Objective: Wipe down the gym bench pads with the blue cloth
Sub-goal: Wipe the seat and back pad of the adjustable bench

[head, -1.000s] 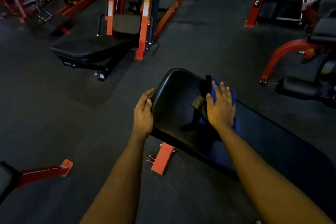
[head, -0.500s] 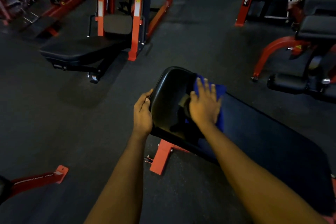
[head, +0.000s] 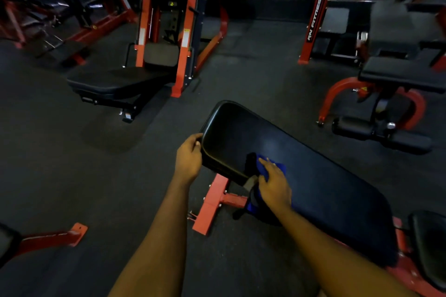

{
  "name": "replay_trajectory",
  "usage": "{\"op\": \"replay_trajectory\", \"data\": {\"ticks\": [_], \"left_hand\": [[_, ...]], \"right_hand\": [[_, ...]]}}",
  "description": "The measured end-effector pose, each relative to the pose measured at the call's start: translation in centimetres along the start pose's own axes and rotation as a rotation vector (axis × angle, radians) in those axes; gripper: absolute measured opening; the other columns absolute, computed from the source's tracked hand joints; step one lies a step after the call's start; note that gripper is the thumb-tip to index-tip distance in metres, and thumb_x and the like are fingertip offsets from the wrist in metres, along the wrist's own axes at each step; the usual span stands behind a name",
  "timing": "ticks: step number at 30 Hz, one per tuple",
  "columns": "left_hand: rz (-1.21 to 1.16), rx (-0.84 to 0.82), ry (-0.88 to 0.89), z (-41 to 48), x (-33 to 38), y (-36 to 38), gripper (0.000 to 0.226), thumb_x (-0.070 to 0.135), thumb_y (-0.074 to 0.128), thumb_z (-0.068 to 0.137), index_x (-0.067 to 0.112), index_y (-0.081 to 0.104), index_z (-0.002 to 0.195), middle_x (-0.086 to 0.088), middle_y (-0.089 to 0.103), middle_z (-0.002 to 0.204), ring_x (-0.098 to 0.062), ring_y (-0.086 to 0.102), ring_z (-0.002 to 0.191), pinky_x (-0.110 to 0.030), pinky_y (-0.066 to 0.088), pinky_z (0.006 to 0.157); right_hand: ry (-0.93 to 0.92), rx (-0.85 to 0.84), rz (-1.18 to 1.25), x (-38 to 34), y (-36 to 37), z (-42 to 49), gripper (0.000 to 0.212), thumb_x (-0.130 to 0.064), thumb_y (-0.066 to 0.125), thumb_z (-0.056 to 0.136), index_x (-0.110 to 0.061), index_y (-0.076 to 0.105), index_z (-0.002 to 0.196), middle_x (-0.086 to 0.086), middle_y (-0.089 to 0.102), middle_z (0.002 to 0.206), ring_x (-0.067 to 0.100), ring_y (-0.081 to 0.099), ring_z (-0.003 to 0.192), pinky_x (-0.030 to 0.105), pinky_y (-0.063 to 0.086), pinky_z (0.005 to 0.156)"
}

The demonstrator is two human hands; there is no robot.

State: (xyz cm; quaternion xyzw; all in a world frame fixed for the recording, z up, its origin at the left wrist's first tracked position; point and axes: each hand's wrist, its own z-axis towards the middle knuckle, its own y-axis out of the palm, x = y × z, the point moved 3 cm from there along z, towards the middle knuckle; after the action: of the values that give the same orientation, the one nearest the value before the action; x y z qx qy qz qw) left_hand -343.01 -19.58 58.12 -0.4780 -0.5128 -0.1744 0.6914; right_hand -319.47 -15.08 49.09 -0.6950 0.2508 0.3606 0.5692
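Blue cloth [head: 282, 168] mostly hidden under right hand [head: 275, 188].

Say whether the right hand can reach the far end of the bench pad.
Probably yes: the right hand holds the blue cloth on the bench pad; the pad beyond is bare.

A red machine [head: 184, 55], perhaps a press, stands on dark floor [head: 72, 164].

Gym interior: dark rubber floor [head: 72, 164], red-framed weight machine [head: 184, 55], black padded bench [head: 313, 176], and a red upright [head: 313, 24] lettered "RN FITNESS" mark the setting.
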Motion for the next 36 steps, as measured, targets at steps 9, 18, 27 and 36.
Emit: {"op": "replay_trajectory", "data": {"ticks": [9,18,27,36], "left_hand": [[0.030,-0.386,0.116,-1.8,6.8,0.5,0.065,-0.002,0.053,0.075,0.023,0.053,0.135,0.001,0.056,0.135,-0.011,0.054,0.117,-0.017,0.043,0.095],[0.270,-0.438,0.106,0.5,9.5,-1.3,0.009,0.016,0.060,0.095,0.012,0.061,0.102,-0.009,0.065,0.099,-0.025,0.062,0.095,-0.041,0.052,0.086],[0.477,-0.331,0.072,7.8,8.5,0.2,0.023,0.023,0.061,0.096,0.009,0.068,0.114,-0.007,0.069,0.108,-0.019,0.063,0.102,-0.023,0.045,0.080],[0.267,-0.110,-0.154,11.1,-1.2,1.2,0.032,0.020,0.038,0.106,0.010,0.062,0.124,-0.009,0.065,0.120,-0.025,0.060,0.113,-0.034,0.045,0.095]], "right_hand": [[0.013,-0.224,0.903,-10.7,-6.9,-0.9,0.037,-0.010,0.062,0.088,-0.014,0.048,0.121,0.015,0.062,0.120,0.028,0.062,0.104,0.041,0.051,0.091],[0.099,-0.456,0.870,-11.4,-8.3,0.8,0.041,-0.030,0.063,0.092,-0.013,0.051,0.127,0.008,0.066,0.118,0.021,0.065,0.104,0.040,0.054,0.091],[0.117,-0.335,0.337,-8.6,-2.8,8.7,0.027,-0.037,0.072,0.088,-0.016,0.068,0.104,0.006,0.074,0.108,0.023,0.069,0.099,0.047,0.055,0.092],[-0.295,-0.097,-0.360,-10.8,5.4,8.3,0.077,-0.083,0.007,0.086,-0.048,-0.006,0.154,-0.004,-0.022,0.163,0.032,-0.021,0.150,0.063,-0.005,0.116]]}}
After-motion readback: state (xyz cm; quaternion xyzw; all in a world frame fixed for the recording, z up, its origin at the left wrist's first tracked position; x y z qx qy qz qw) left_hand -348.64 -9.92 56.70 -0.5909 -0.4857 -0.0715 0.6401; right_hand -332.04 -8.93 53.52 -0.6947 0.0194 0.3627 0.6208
